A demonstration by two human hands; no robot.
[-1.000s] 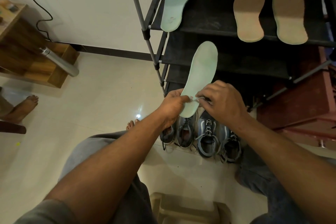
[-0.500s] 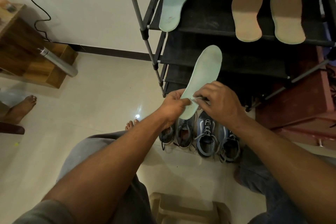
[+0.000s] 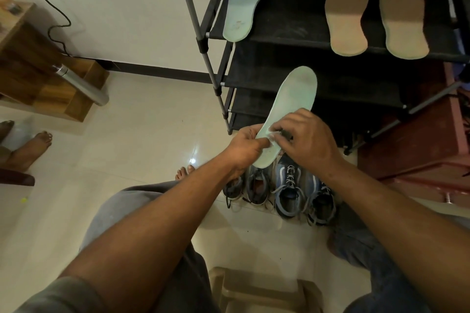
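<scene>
1. Pale mint-green foam insole (image 3: pixel 292 107): in mid-air in front of the black fabric-shelved shoe rack (image 3: pixel 292 25), above the shoes on the floor. Heel end low and near, toe end high and away; long axis leaning up and slightly right toward the rack.
2. Left hand (image 3: pixel 248 146): gripping the insole's left edge just above the heel, thumb curled across the face, fingers behind.
3. Right hand (image 3: pixel 309 140): at the right edge, same height. Fingertips curled narrow, pinching a small whitish scrap (image 3: pixel 271 135) against the face. Something dark beside it, too small to identify.
4. Both hands equally near, meeting at the lower third. Bare face all beyond the fingers, so any rubbing or peeling probably best run toe-ward along the long axis, with the left hand as brace.
5. Nothing between fingers and toe end. Rack shelves apparently close behind the toe tip; possible bump if pushed forward.
6. Top shelf: matching mint-green insole (image 3: pixel 245 2) at the left, heel overhanging the front rail; two tan insoles (image 3: pixel 348 12) side by side, well to the right.
7. Below the hands: grey laced sneakers (image 3: pixel 256 185) and blue laced sneakers (image 3: pixel 290 193), in a row on the pale tiled floor (image 3: pixel 152 122).
8. Further out: beige plastic stool (image 3: pixel 259 287) nearest the body, steel flask (image 3: pixel 81 84) far left.
</scene>
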